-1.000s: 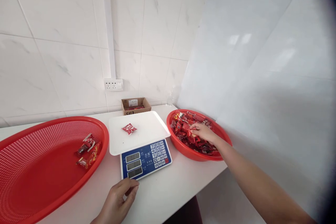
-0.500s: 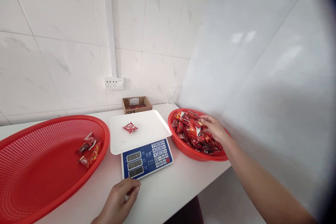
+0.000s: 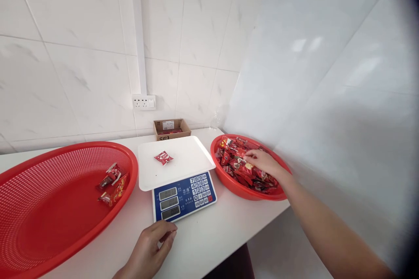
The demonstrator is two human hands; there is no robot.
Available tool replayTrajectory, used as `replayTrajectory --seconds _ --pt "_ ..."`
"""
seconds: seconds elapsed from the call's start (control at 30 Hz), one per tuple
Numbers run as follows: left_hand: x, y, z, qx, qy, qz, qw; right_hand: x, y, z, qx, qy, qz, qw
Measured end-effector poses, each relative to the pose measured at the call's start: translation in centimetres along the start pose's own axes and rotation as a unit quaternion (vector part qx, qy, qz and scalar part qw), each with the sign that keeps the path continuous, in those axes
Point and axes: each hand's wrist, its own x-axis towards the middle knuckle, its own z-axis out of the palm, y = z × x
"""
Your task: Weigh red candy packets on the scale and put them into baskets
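Observation:
My right hand (image 3: 262,161) reaches over the red basket (image 3: 229,187) on the right, fingers stretched out and fingertips touching the small red-wrapped candies (image 3: 237,172) heaped inside. No candy shows lifted in it. My left hand (image 3: 153,244) rests on the table just in front of the digital scale (image 3: 185,196), fingers curled and thumb near the index finger, with nothing visible in it. A single red-wrapped candy (image 3: 163,157) lies on the scale's white tray (image 3: 186,161).
At the left, a larger red perforated basket (image 3: 49,231) holds several wrapped candies (image 3: 113,185) near its right side. A small cardboard box (image 3: 173,136) with red packets stands behind the scale. Clear plastic (image 3: 215,120) sits by the tiled wall, below which is a socket (image 3: 144,102).
My right hand has moved left and slightly lower over the candies in the right basket, and the packets beneath it have shifted. My left hand stays in place. The view has shifted slightly.

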Motion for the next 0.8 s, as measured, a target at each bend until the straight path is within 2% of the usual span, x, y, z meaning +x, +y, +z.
replayTrajectory --seconds 0.13,0.27,0.43,0.6,0.7,0.8 --pt "0.1 0.2 -0.1 -0.003 -0.001 0.002 1.000 -0.8 -0.7 1.2 -0.111 -0.095 -0.017 0.989" --pt "0.1 0.3 -0.2 -0.007 -0.012 -0.008 1.000 -1.2 -1.8 2.6 -0.193 -0.111 -0.004 0.975" --pt "0.1 0.3 -0.2 -0.007 -0.004 -0.007 1.000 -1.2 -3.2 1.7 -0.230 -0.046 0.009 0.972" --pt "0.0 0.3 -0.1 0.008 -0.002 -0.001 1.000 -1.2 -5.7 0.1 -0.205 0.057 0.010 0.977" --pt "0.0 0.5 0.0 0.017 -0.003 -0.001 1.000 -1.3 -8.2 1.2 -0.115 0.109 -0.052 0.986" --pt "0.0 0.5 0.0 0.022 0.007 -0.006 1.000 -1.5 -11.3 4.1 -0.055 0.131 -0.122 0.982"
